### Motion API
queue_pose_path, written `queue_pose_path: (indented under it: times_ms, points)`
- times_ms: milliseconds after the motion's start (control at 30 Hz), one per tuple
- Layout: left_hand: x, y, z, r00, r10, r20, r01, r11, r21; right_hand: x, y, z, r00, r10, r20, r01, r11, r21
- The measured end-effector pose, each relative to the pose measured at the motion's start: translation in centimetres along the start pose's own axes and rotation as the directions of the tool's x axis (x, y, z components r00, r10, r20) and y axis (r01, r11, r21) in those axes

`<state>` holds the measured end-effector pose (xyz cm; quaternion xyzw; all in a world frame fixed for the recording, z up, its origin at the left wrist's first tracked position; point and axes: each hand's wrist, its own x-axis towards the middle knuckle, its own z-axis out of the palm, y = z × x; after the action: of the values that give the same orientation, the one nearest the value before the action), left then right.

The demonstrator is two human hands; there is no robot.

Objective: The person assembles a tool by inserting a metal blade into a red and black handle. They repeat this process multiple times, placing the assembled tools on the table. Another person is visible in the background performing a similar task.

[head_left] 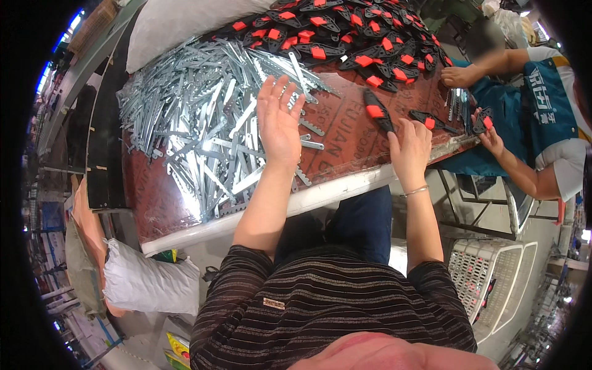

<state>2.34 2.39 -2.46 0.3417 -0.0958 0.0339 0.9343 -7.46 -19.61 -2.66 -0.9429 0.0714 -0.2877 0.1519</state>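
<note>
reddish-brown board is forming the tabletop (351, 132) in front of you, with dark lettering running across it and a pale edge (345, 187) lining your side. a broad heap of silvery toothed metal strips (185, 105) is sprawling over the left half, and a large white bag (191, 28) is lying behind it. a dense pile of black handles with red parts (364, 43) is filling the far middle and right. your left hand (280, 120) is reaching over the right side of the strips, its fingers extended and slightly spread; it is standing open, though you cannot tell whether it is touching any strip. your right hand (410, 145) is hovering low near the front edge, fingers bent and thumb parted from them, a thin bracelet (414, 192) circling its wrist. one loose black-and-red handle (376, 111) is lying with its near end right by those fingertips, and you cannot tell whether they are gripping it; a second loose handle (433, 121) is resting just beyond the same hand. at the right corner a co-worker in a teal apron (546, 98) is holding another handle (483, 121) beside a bunch of strips (457, 105). below, a white sack (151, 277) is sitting on your left and a white plastic crate (472, 265) is standing on your right.
</note>
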Motion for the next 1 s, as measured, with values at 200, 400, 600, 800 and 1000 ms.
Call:
queue_pose_path:
  times_ms: [200,400,600,800,1000]
  points:
    - [0.0,-0.1,0.0,0.997,-0.009,-0.079,0.01,1.0,0.01,0.3,-7.9,4.1,0.93,-0.251,0.267,0.185,0.951,0.249]
    - [-0.1,-0.6,-0.2,0.996,-0.013,-0.09,0.02,0.997,0.078,-0.4,-8.0,6.0,0.864,-0.344,0.366,0.244,0.924,0.293]
    - [0.4,-2.6,1.9,0.976,-0.184,-0.115,0.209,0.942,0.261,-2.5,-2.6,0.8,0.971,0.062,0.229,-0.138,0.933,0.331]
    - [8.0,-11.0,6.3,0.959,-0.16,0.234,-0.076,0.648,0.758,-5.2,-1.0,1.7,0.961,0.206,0.185,-0.27,0.846,0.459]
    - [14.0,-15.1,6.2,0.879,-0.279,0.388,-0.411,-0.027,0.911,-6.0,-0.5,2.3,0.957,0.275,0.087,-0.258,0.679,0.688]
